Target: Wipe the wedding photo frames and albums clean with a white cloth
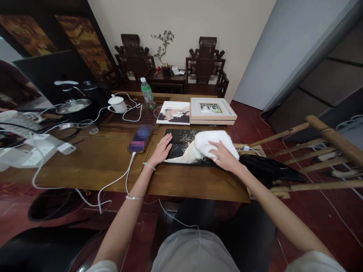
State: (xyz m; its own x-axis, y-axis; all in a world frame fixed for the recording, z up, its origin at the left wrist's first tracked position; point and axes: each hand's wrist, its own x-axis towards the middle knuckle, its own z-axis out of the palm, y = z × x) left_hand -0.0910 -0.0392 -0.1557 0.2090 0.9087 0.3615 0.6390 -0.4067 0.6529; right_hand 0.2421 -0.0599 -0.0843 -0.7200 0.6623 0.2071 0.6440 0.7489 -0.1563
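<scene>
A dark photo panel (181, 141) with a pale flowing dress pictured on it lies flat on the wooden table. My left hand (162, 149) rests on the panel's left edge, fingers stretched out and holding nothing. Over the panel's right part is a folded white towel (208, 140), gripped by my right hand (224, 155), which presses it down. The towel hides that end of the picture. Just behind the panel are a white-backed photo print (174, 118) and light wooden picture frames (214, 119), one upon another.
A phone (139, 139) on a white cable lies left of the panel. Further left stand a green-labelled bottle (147, 92), a lidded white cup (117, 104), a clear cup (88, 126) and a power strip (39, 153) amid cables. A bamboo chair (337, 141) stands at right.
</scene>
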